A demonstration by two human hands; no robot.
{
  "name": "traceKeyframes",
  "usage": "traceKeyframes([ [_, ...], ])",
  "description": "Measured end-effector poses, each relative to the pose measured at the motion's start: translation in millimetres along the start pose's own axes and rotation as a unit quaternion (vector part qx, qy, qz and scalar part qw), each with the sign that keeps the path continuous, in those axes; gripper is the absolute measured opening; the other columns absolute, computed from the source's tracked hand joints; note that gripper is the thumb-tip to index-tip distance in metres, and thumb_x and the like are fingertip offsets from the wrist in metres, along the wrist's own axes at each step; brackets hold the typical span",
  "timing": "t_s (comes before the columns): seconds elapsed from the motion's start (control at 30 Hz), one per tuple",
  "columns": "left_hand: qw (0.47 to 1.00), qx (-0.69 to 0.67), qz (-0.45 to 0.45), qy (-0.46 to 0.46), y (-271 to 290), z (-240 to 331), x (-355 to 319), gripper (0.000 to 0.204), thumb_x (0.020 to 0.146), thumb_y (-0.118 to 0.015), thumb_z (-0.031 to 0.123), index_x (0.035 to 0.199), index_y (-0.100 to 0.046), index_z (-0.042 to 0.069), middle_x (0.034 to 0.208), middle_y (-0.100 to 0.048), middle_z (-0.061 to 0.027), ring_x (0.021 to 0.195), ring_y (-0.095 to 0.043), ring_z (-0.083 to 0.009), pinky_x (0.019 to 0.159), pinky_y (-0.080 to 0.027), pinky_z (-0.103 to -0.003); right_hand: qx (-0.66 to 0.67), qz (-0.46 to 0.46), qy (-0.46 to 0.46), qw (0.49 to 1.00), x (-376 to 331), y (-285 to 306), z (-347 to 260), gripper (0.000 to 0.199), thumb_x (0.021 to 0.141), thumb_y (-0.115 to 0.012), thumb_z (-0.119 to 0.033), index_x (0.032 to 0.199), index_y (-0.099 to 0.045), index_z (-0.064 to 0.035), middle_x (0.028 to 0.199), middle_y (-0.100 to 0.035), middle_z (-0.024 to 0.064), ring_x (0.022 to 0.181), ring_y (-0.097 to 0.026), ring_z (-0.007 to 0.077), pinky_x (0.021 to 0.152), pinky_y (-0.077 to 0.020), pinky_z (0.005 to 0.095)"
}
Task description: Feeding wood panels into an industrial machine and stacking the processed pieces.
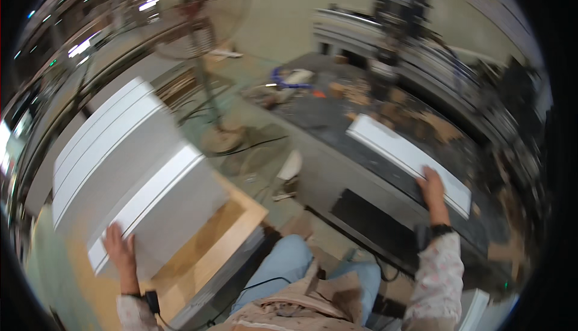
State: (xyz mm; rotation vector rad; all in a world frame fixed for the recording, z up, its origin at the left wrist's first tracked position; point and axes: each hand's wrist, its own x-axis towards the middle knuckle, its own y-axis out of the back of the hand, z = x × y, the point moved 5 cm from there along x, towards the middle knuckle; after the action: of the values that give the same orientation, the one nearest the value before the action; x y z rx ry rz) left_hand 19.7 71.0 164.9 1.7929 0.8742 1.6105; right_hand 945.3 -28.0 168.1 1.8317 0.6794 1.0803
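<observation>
Two stacks of white panels stand on a wooden board at the left, the taller panel stack behind the shorter panel stack. My left hand rests on the near end of the shorter one, fingers stretched out and thumb apart. On the dark machine bed at the right lies a long white panel. Its near edge, toward the right end, is gripped by my right hand. Motion blur softens the fingers.
A machine head on a rail stands behind the bed. Brown scraps and a blue looped hose lie on the bed. A floor fan stands beyond the stacks, with a cable on the floor.
</observation>
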Motion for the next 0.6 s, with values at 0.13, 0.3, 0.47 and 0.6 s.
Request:
traceKeyframes([
  [0.13, 0.978, -0.133, 0.098, -0.126, 10.6, 129.6, 22.9, 0.055, 0.084, -0.071, 0.021, 0.132, -0.052, 0.001, 0.133, -0.053, -0.0186, 0.128, -0.045, -0.0408, 0.108, -0.033, -0.053, -0.041, 0.002, 0.016, 0.999, 10.5, -5.7, -37.1, 0.05, 0.083, -0.069, -0.035, 0.119, -0.06, -0.0022, 0.123, -0.061, 0.0195, 0.115, -0.055, 0.0374, 0.099, -0.043, 0.0458],
  [0.3, 0.802, -0.444, 0.019, -0.399, 39.4, 421.0, 60.6, 0.047, 0.07, -0.076, 0.011, 0.114, -0.063, 0.004, 0.119, -0.06, -0.0149, 0.118, -0.053, -0.0386, 0.101, -0.038, -0.054, -0.079, 0.051, -0.006, 0.996, -1.5, 1.2, -37.0, 0.051, 0.084, -0.063, -0.05, 0.121, -0.062, -0.0139, 0.132, -0.059, 0.0063, 0.127, -0.049, 0.0329, 0.102, -0.0363, 0.058],
  [0.47, 0.704, -0.495, -0.016, -0.509, 82.7, 653.4, 70.6, 0.067, 0.076, -0.077, 0.033, 0.133, -0.052, 0.009, 0.133, -0.05, -0.0136, 0.132, -0.039, -0.0368, 0.111, -0.027, -0.056, -0.095, 0.045, -0.067, 0.992, -27.1, 22.3, -4.6, 0.052, 0.083, -0.064, -0.051, 0.123, -0.063, -0.0175, 0.134, -0.059, 0.0014, 0.13, -0.046, 0.0321, 0.103, -0.0333, 0.0606],
  [0.6, 0.721, -0.409, -0.068, -0.555, 75.1, 731.5, 79.7, 0.092, 0.07, -0.076, 0.055, 0.143, -0.043, 0.01, 0.147, -0.041, -0.012, 0.142, -0.029, -0.0325, 0.116, -0.02, -0.054, -0.067, 0.027, -0.073, 0.995, -21.2, 19.9, -14.0, 0.053, 0.083, -0.065, -0.051, 0.126, -0.062, -0.0194, 0.135, -0.058, -0.0007, 0.131, -0.045, 0.0333, 0.104, -0.0291, 0.065],
])
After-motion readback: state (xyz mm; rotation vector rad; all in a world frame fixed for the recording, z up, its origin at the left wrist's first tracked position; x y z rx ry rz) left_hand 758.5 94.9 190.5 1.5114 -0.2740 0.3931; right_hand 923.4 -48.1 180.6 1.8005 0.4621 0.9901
